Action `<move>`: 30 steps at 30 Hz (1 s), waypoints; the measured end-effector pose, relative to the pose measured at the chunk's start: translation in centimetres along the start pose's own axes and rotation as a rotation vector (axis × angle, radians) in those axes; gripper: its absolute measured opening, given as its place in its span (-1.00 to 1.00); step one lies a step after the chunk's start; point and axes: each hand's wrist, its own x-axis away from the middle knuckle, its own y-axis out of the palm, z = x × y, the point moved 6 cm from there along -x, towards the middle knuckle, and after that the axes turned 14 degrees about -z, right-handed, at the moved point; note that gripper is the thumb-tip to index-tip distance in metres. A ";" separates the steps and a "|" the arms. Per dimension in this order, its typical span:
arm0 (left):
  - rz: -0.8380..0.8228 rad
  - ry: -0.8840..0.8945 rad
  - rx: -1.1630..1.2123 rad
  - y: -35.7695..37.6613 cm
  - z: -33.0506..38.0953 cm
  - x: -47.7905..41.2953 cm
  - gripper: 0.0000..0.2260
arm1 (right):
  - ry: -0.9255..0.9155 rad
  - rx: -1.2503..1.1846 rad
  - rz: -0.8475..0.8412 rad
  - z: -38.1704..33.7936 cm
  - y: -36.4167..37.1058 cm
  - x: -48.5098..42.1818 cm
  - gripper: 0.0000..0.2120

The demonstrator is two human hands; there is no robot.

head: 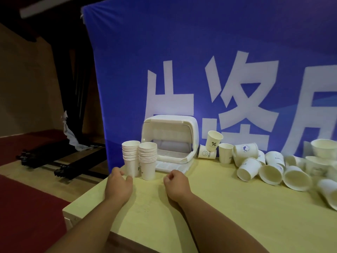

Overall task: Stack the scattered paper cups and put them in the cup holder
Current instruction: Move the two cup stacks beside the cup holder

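With two cup stacks (147, 161) at twelve o'clock before the cup holder (171, 121), our left hand (118, 183) open beside them and our right hand (176, 184) curled empty, we probably gather the scattered cups (249, 168) next (two o'clock).

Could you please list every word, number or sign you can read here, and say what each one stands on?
"HELLO": on the lying cup beside the cup holder.
"%": on the tilted cup above it.
Large white characters on the blue banner: cut off, not readable.
Print on the blue-logo cup: too blurred.
Print low on the nearer cup stack: partly hidden, unreadable.
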 end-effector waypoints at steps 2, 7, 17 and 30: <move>-0.029 0.038 -0.003 1.0 1.0 1.9 -0.93 | 0.017 -0.015 0.017 0.9 -1.5 1.6 -0.80; -0.149 0.118 0.023 4.8 4.8 6.7 -0.76 | 0.083 -0.003 0.060 4.3 -6.6 6.4 -0.78; -0.405 0.228 0.046 15.5 14.4 14.0 -0.80 | 0.193 -0.075 0.188 12.2 -18.3 15.1 -0.78; -0.523 0.682 -0.349 28.0 25.4 18.3 -0.67 | 0.341 0.231 0.211 18.4 -27.7 16.0 -0.52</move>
